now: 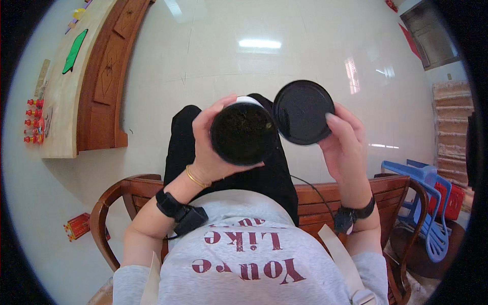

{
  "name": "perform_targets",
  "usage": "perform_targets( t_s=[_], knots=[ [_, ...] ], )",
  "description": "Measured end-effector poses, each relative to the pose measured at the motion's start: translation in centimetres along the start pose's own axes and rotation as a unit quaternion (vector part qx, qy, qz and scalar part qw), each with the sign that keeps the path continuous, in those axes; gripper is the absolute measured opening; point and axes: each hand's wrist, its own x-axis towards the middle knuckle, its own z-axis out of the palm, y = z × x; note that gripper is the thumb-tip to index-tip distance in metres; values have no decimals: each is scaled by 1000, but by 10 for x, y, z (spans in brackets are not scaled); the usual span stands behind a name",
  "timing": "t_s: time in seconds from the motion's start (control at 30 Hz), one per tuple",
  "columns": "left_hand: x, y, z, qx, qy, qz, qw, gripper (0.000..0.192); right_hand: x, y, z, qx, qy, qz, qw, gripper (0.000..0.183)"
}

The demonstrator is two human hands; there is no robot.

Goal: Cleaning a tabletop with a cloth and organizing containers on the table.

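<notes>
My left hand (213, 145) is wrapped around a round, wide-mouthed container (244, 133) above my lap. Its open mouth faces the camera; the inside is very dark, and what it holds cannot be made out well. Part of a white outer wall shows at its far edge. In my right hand (345, 141) is a round black lid (304, 112), held by its right edge with the thumb on its face. The lid is off the container, just to the right of its rim, and the two look close together or touching.
I sit on a slatted wooden bench (316, 200) with curved arms. A wooden cabinet (103, 76) stands at the left, bearing a green cloth item (75, 51) and red ornaments (34, 122). Blue plastic chairs (434, 213) are at the right. A thin black cable (314, 188) runs near my right wrist.
</notes>
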Motion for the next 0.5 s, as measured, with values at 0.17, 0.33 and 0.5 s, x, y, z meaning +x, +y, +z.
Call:
perform_targets(
  t_s=[0.17,0.33,0.5],
  knots=[
    [11,1,5,-17,29,52,998,97,-6,-13,3,7,-35,-53,998,34],
    [15,-6,6,19,17,-20,999,95,8,-1,-9,25,15,-13,999,25],
    [5,1,-4,57,-22,-77,995,93,7,7,-5,36,34,35,998,23]
  ],
)
